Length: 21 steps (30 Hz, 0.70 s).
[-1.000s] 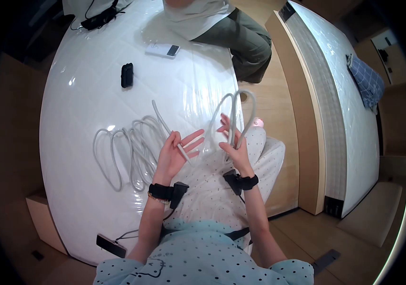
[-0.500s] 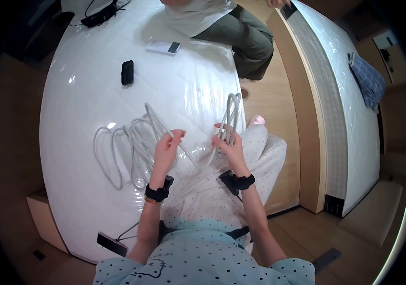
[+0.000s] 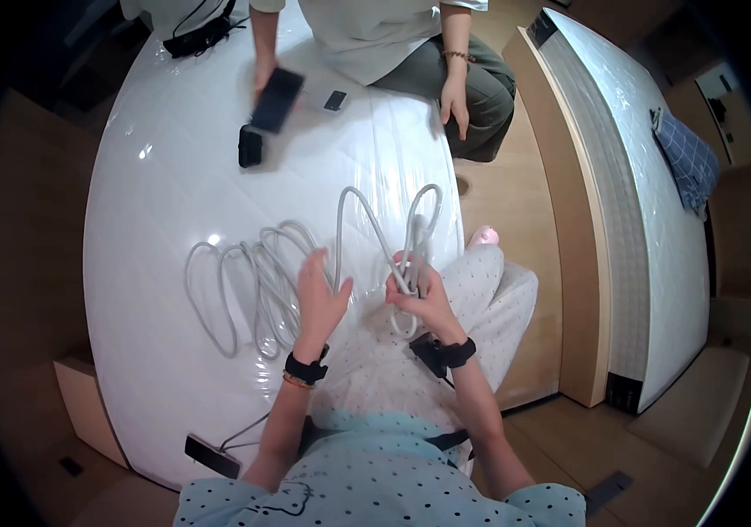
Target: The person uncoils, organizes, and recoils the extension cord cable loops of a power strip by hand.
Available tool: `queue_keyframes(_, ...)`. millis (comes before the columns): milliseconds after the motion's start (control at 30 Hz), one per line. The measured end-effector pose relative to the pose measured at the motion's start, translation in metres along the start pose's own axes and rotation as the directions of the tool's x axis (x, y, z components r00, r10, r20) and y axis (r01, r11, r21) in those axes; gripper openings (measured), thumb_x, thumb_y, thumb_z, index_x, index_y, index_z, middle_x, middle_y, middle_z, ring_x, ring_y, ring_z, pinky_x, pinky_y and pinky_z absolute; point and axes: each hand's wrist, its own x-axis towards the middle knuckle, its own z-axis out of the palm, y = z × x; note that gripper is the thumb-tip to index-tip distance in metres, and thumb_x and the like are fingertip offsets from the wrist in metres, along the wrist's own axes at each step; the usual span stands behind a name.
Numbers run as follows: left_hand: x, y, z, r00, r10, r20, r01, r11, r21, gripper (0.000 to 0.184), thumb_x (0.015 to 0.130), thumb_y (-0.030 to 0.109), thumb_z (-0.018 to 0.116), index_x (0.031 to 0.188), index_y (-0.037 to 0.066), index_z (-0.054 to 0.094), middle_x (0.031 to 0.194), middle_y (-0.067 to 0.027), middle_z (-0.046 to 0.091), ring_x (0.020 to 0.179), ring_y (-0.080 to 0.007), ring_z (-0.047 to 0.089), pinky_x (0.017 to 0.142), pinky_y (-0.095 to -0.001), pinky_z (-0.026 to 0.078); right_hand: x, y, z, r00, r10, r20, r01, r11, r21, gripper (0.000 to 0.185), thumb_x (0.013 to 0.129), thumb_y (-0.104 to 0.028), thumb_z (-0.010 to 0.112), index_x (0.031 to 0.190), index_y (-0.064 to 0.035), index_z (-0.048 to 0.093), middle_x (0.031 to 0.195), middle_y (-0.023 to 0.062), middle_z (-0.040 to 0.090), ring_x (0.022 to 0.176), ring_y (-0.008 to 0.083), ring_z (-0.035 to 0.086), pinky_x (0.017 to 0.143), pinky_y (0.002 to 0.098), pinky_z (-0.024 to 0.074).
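Loops in hand: Here in the head view the eye goes to the grey cable (image 3: pixel 338 237); best handling looks like a steady clasp at the crossing, firm against slipping, soft enough to spare it a kink.
Arched strand: A light guiding touch seems right, the curve matched to its neighbour and free of twist.
Loose coils: They overlap on the plastic-covered mattress (image 3: pixel 165 202), so a snag looks possible; drawing gently, one turn at a time, would be the tidy way.
Right grip: The right hand (image 3: pixel 426 304) has its fingers curled narrow round several strands; a tall loop stands beyond the fingertips, a small one shows just below them, over the dotted trousers (image 3: pixel 485 294).
Left reach: The left hand (image 3: pixel 321 297) is blurred, thumb wide of the fingers; the arch comes down right beside that gap, and whether it touches skin, one cannot tell.
Cable's run: From coils left of the left fingers, over the arch, into the right fingers.
Far side: Another person's hand (image 3: pixel 265 74) holds a dark phone (image 3: pixel 278 101), well apart from the cable.
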Motion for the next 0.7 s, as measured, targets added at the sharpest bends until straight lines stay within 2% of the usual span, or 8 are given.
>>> queue_keyframes(33, 0.000, -0.005, -0.001, 0.993, -0.017, 0.118, 0.015, 1.000, 0.023, 0.030, 0.089, 0.012, 0.052, 0.115, -0.003, 0.052, 0.108, -0.0135, 0.057, 0.099, -0.0234, 0.054, 0.088, -0.0309, 0.041, 0.000, -0.002, 0.000, 1.000, -0.025, -0.009, 0.025, 1.000, 0.001, 0.048, 0.073, 0.004, 0.063, 0.116, -0.0040, 0.044, 0.080, 0.0019, 0.056, 0.075, 0.0085, 0.053, 0.069, 0.0229, 0.0449)
queue_keyframes(133, 0.004, 0.002, -0.011, 0.857, -0.264, 0.442, 0.472, 0.746, -0.470, 0.030, 0.091, 0.011, 0.048, 0.118, -0.002, 0.052, 0.104, -0.0109, 0.059, 0.096, -0.0182, 0.055, 0.085, -0.0276, 0.042, 0.005, -0.005, 0.000, 0.997, -0.070, -0.025, 0.069, 0.997, -0.027, 0.047, 0.073, 0.003, 0.064, 0.116, -0.0032, 0.045, 0.081, 0.0022, 0.057, 0.076, 0.0089, 0.054, 0.070, 0.0231, 0.0452)
queue_keyframes(233, 0.000, 0.015, 0.000, 0.972, -0.096, 0.214, 0.192, 0.849, -0.492, 0.029, 0.090, 0.015, 0.051, 0.113, -0.002, 0.058, 0.117, -0.0155, 0.053, 0.104, -0.0286, 0.052, 0.093, -0.0387, 0.039, 0.010, 0.011, 0.001, 0.999, -0.044, -0.031, 0.040, 0.990, -0.132, 0.046, 0.074, 0.001, 0.065, 0.116, -0.0021, 0.046, 0.082, 0.0027, 0.058, 0.078, 0.0095, 0.056, 0.072, 0.0232, 0.0457)
queue_keyframes(333, -0.009, 0.023, 0.025, 0.987, -0.010, 0.160, 0.085, 0.880, -0.467, 0.029, 0.091, 0.015, 0.049, 0.114, 0.000, 0.059, 0.124, -0.0152, 0.048, 0.112, -0.0309, 0.047, 0.096, -0.0396, 0.036, 0.012, 0.037, 0.013, 0.990, -0.116, -0.074, 0.088, 0.949, -0.304, 0.044, 0.076, -0.006, 0.070, 0.113, -0.0003, 0.047, 0.083, 0.0042, 0.060, 0.079, 0.0094, 0.058, 0.070, 0.0234, 0.0465)
queue_keyframes(467, -0.009, 0.021, 0.010, 0.999, 0.001, 0.039, 0.007, 0.977, -0.214, 0.033, 0.088, 0.017, 0.056, 0.116, 0.000, 0.054, 0.124, -0.0152, 0.045, 0.108, -0.0262, 0.045, 0.092, -0.0370, 0.037, 0.012, 0.040, 0.016, 0.984, 0.000, -0.179, -0.031, 0.985, -0.171, 0.040, 0.077, -0.006, 0.069, 0.108, 0.0012, 0.047, 0.081, 0.0063, 0.062, 0.072, 0.0123, 0.060, 0.066, 0.0254, 0.0479)
queue_keyframes(533, -0.011, 0.012, -0.004, 0.974, 0.194, -0.114, -0.163, 0.958, 0.235, 0.043, 0.086, 0.018, 0.059, 0.122, -0.003, 0.047, 0.121, -0.0141, 0.046, 0.097, -0.0143, 0.050, 0.084, -0.0300, 0.042, 0.010, 0.040, 0.012, 0.968, 0.043, -0.248, -0.061, 0.996, -0.065, 0.035, 0.077, -0.006, 0.067, 0.105, 0.0016, 0.047, 0.081, 0.0073, 0.062, 0.069, 0.0141, 0.061, 0.065, 0.0265, 0.0485)
queue_keyframes(633, -0.017, -0.013, -0.002, 0.977, -0.104, -0.185, 0.148, 0.957, 0.249, 0.044, 0.081, 0.017, 0.065, 0.117, -0.002, 0.049, 0.116, -0.0140, 0.049, 0.095, -0.0136, 0.052, 0.081, -0.0300, 0.043, 0.009, 0.030, 0.009, 0.982, 0.074, -0.176, -0.057, 0.993, 0.101, 0.030, 0.077, -0.005, 0.066, 0.100, 0.0034, 0.048, 0.080, 0.0090, 0.063, 0.067, 0.0160, 0.062, 0.065, 0.0268, 0.0491)
queue_keyframes(700, -0.011, -0.020, -0.001, 0.866, -0.485, 0.125, 0.500, 0.829, -0.250, 0.039, 0.082, 0.016, 0.064, 0.115, -0.002, 0.052, 0.111, -0.0120, 0.050, 0.097, -0.0147, 0.052, 0.078, -0.0289, 0.043, 0.007, 0.021, 0.010, 0.988, 0.127, -0.085, -0.120, 0.989, 0.089, 0.027, 0.076, -0.006, 0.066, 0.097, 0.0021, 0.051, 0.081, 0.0079, 0.063, 0.069, 0.0142, 0.061, 0.067, 0.0264, 0.0484)
